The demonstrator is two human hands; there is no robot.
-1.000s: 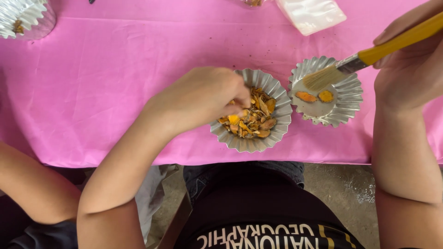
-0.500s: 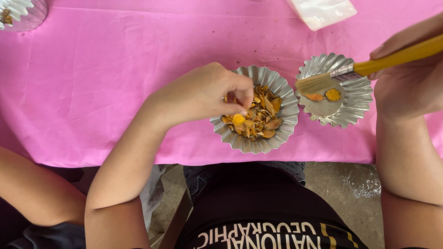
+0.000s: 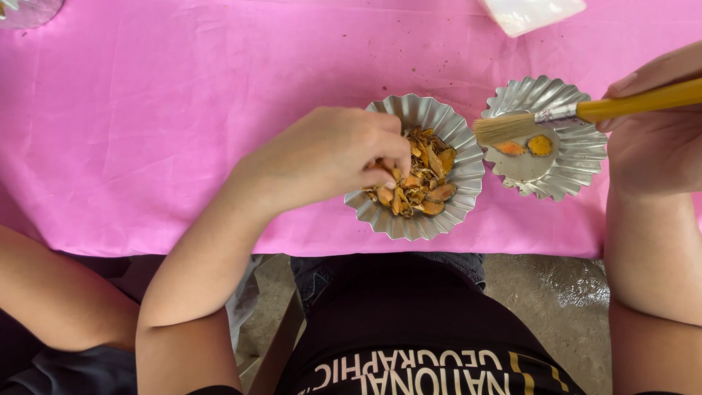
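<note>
Dried orange-brown slices (image 3: 420,183) in a fluted foil cup (image 3: 468,164) are pinched by the left hand (image 3: 333,157). A yellow-handled brush (image 3: 585,113) is gripped by the right hand (image 3: 658,132), its bristles held over a second foil cup (image 3: 578,157) with two orange pieces (image 3: 525,146). Beyond both hands, a white packet (image 3: 530,11) is seen on the pink tablecloth (image 3: 183,110).

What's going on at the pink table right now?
A person sits at a table with a pink cloth. Their left hand reaches into a fluted foil cup of orange-brown dried slices, fingertips pinched among the pieces. Their right hand holds a yellow-handled brush with its bristles over a second foil cup, which holds two orange slices. Another person's arm shows at lower left.
</note>
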